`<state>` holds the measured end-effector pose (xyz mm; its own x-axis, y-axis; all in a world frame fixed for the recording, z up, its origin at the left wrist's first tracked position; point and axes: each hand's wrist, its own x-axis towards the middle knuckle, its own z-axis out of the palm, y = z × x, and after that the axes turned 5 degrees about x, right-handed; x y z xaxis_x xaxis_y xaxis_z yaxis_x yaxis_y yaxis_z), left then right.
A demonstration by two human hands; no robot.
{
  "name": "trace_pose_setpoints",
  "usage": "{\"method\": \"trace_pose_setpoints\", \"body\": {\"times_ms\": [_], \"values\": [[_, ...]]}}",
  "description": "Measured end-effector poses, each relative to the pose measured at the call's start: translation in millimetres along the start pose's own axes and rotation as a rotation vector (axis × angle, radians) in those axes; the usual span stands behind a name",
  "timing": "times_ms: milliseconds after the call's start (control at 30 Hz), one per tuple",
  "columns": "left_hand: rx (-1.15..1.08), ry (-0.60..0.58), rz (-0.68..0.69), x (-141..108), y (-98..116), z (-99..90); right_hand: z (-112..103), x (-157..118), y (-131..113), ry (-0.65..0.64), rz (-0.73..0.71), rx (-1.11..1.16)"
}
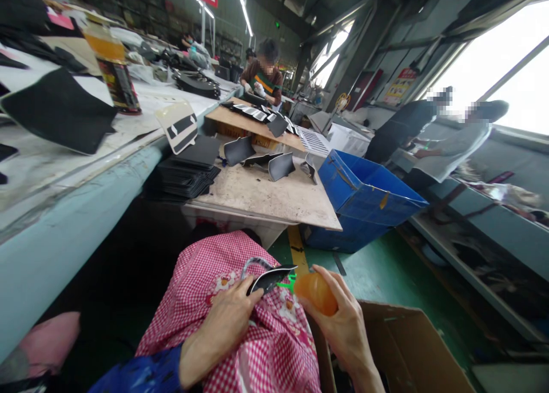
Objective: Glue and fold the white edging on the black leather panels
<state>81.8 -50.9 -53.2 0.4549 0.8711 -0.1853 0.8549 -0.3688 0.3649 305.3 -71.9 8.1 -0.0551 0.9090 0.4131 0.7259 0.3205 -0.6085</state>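
Observation:
My left hand [225, 321] grips a small curved black piece [271, 278] with a pale edge, above my lap, with the thumb on its near side. In my right hand [343, 327] is an orange translucent bottle [316, 293], tilted so that its green tip [286, 282] points left. The tip is close to the right end of the black piece; whether they touch I cannot tell. Under both hands lies a pink checked apron [223, 261] with flower patches.
A wooden board [274, 201] ahead carries curved black pieces [281, 167] beside a stack of black sheets [184, 175]. Blue crates [369, 193] stand to its right. An open cardboard box [412, 341] is by my right arm. Several people work farther off.

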Motion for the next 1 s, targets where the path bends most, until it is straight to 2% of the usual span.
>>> {"method": "trace_pose_setpoints", "body": {"times_ms": [167, 233, 300, 400, 500, 600, 767, 867, 1000], "values": [[-0.031, 0.003, -0.015, 0, -1, -1.4, 3, 5, -2, -0.059, -0.085, 0.031], [-0.054, 0.009, -0.015, -1, 0, -2.2, 4, 6, -1, -0.028, -0.103, -0.007], [-0.087, 0.021, -0.016, -1, 0, -2.8, 4, 6, 0, 0.007, -0.100, -0.036], [-0.157, 0.054, -0.014, 0, -5, -4.3, 4, 6, -2, -0.045, -0.076, 0.029], [-0.259, 0.107, -0.003, 3, -19, -6.9, 6, 8, -6, -0.092, -0.039, 0.103], [-0.364, 0.151, 0.015, 9, -40, -9.2, 11, 16, -6, -0.059, -0.011, 0.120], [-0.486, 0.164, -0.011, 17, -73, -7.7, 21, 26, -5, -0.093, 0.026, 0.142], [-0.546, 0.148, -0.032, 19, -83, -6.0, 20, 27, -6, -0.110, 0.062, 0.199], [-0.601, 0.107, -0.045, 17, -88, -8.3, 10, 27, -6, -0.061, 0.133, 0.308]]}}
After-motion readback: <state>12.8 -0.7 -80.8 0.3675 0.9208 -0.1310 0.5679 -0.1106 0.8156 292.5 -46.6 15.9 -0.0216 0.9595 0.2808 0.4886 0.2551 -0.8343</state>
